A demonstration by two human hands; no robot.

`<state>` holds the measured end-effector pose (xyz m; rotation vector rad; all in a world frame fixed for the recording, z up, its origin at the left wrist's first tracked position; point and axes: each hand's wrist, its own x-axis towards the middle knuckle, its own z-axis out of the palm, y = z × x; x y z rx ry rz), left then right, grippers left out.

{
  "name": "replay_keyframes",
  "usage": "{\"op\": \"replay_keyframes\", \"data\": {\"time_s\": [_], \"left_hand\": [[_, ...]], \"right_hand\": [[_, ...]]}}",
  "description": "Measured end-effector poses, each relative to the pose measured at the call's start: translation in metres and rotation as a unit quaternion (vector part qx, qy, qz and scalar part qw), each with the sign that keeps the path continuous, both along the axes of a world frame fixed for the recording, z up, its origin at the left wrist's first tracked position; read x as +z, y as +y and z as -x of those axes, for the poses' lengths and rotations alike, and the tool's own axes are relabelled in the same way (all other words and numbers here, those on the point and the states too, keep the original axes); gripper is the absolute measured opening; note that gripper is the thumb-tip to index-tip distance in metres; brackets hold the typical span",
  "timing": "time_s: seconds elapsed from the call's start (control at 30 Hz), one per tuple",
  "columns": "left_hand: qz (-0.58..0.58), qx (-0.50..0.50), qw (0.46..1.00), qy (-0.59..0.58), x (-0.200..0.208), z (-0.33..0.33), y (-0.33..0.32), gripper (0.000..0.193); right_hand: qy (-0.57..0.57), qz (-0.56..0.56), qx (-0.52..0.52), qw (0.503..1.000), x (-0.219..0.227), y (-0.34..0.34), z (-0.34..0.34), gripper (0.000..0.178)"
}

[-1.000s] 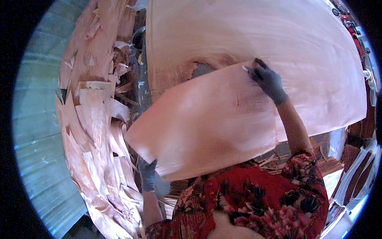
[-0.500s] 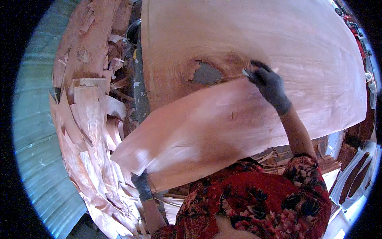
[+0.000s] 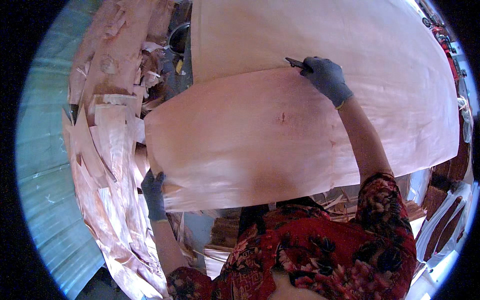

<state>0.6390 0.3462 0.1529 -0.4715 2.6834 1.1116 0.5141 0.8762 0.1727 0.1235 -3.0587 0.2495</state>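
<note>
A thin, pinkish-brown wood veneer piece [image 3: 240, 135] lies over a larger veneer sheet [image 3: 260, 37]. It has a small dark slit near its middle and a curved far edge. My left hand [image 3: 154, 197], in a dark grey glove, grips the piece at its near left corner, thumb up at the edge. My right hand [image 3: 327, 82], gloved in grey, is closed round a slim dark knife-like tool [image 3: 296, 63] at the piece's far edge. The tool points left; its exact kind is unclear. The spot where the larger sheet had a hole is covered.
Torn veneer strips [image 3: 115, 135] are heaped along the left side, beside a greenish corrugated panel [image 3: 50, 165]. A round dark-rimmed container [image 3: 179, 40] sits at the far left of the sheets. White-wrapped brown material [image 3: 442, 225] stands at the right.
The veneer piece has shifted away from me and now hides the hole. My left hand has moved up and left with its corner; my right hand has gone slightly farther and left.
</note>
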Motion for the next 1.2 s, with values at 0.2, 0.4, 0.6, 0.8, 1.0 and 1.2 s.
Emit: {"op": "replay_keyframes", "data": {"time_s": [0.2, 0.4, 0.6, 0.8, 1.0, 1.2], "left_hand": [[0.088, -0.078, 0.992, 0.054, -0.023, 0.027, -0.009, 0.047], [0.362, -0.079, 0.886, 0.277, 0.02, 0.061, 0.11, 0.091], [0.268, -0.282, 0.867, 0.311, -0.032, 0.093, 0.209, 0.068], [0.281, -0.296, 0.868, 0.284, -0.044, 0.096, 0.215, 0.058], [0.271, -0.301, 0.86, 0.309, -0.04, 0.098, 0.214, 0.058], [0.302, -0.315, 0.836, 0.332, -0.043, 0.101, 0.216, 0.059]], "right_hand": [[-0.009, -0.026, -0.048, 0.998, 0.002, -0.006, 0.002, 0.02], [-0.007, -0.01, -0.12, 0.993, -0.004, -0.001, -0.005, 0.024], [0.032, 0.003, -0.106, 0.994, -0.001, -0.007, -0.008, 0.029], [0.039, 0.188, -0.221, 0.956, 0.019, -0.006, -0.059, 0.028], [0.008, 0.405, -0.314, 0.859, -0.009, 0.023, -0.144, 0.029], [0.123, 0.239, -0.146, 0.952, 0.008, 0.05, -0.067, 0.038]]}}
